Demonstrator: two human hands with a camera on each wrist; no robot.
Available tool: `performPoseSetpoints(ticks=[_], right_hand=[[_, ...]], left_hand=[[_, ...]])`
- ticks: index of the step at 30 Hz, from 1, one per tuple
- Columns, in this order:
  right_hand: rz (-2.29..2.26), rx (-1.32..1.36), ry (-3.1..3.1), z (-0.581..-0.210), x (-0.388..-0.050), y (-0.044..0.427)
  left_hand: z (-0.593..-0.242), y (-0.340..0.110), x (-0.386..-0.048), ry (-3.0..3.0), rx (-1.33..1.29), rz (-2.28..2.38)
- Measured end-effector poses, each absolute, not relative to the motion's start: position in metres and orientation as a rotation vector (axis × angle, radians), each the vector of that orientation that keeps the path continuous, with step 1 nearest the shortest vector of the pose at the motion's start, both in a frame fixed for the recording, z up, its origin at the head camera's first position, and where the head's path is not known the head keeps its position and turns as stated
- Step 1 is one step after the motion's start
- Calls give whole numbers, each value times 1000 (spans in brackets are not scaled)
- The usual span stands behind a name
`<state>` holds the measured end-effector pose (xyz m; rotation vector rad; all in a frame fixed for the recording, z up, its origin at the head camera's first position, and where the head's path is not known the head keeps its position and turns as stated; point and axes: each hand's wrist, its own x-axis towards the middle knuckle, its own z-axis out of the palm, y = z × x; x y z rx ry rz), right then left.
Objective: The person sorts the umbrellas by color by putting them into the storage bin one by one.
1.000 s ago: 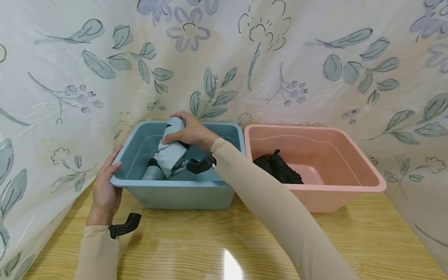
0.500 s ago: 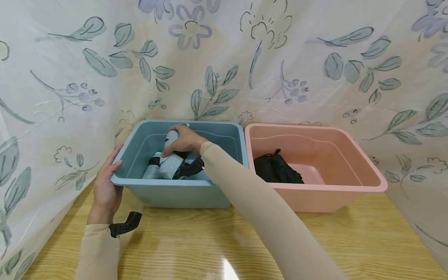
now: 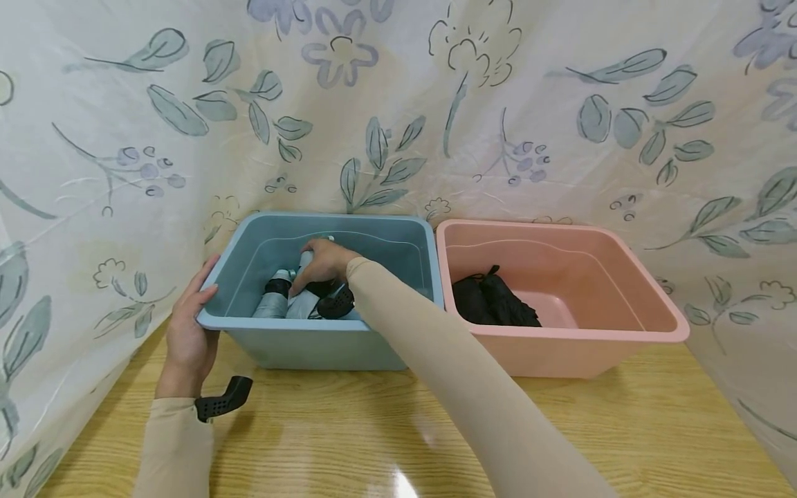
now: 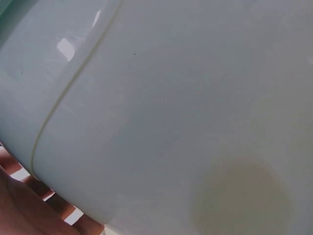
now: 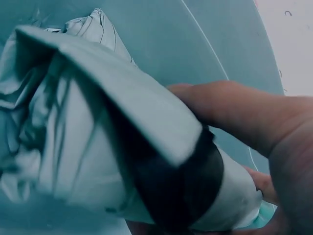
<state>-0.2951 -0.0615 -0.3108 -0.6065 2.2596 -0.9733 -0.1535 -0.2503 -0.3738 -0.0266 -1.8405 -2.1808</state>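
Observation:
My right hand (image 3: 328,263) is down inside the blue tub (image 3: 330,326), gripping a light blue folding umbrella (image 3: 302,305) with a black band. In the right wrist view, my thumb and fingers curl round this umbrella (image 5: 146,117), whose pleated cloth hangs loosely at one end. A second light blue umbrella (image 3: 272,303) with a black strap lies just left of it in the tub. My left hand (image 3: 189,328) rests against the tub's left outer side, fingers straight and thumb at the rim. The tub's outer wall (image 4: 161,107) fills most of the left wrist view.
A pink tub (image 3: 591,335) stands close on the right, holding a black folded cloth bundle (image 3: 495,299) with a small loop. Both tubs stand on a wooden table (image 3: 324,429). Behind them hangs a floral sheet (image 3: 398,97), close to their back rims.
My right hand has lowered the held umbrella deeper into the blue tub, beside the other one, moving slightly left. My left hand has kept its place.

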Motion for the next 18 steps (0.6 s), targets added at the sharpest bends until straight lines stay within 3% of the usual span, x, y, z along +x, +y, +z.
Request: performPoseSetpoints(ticks=[18], right_hand=[[-1113,-445,2035,-311,-301,-65]], left_hand=[[-374,-252,-156,-1826,-46,-2194]])
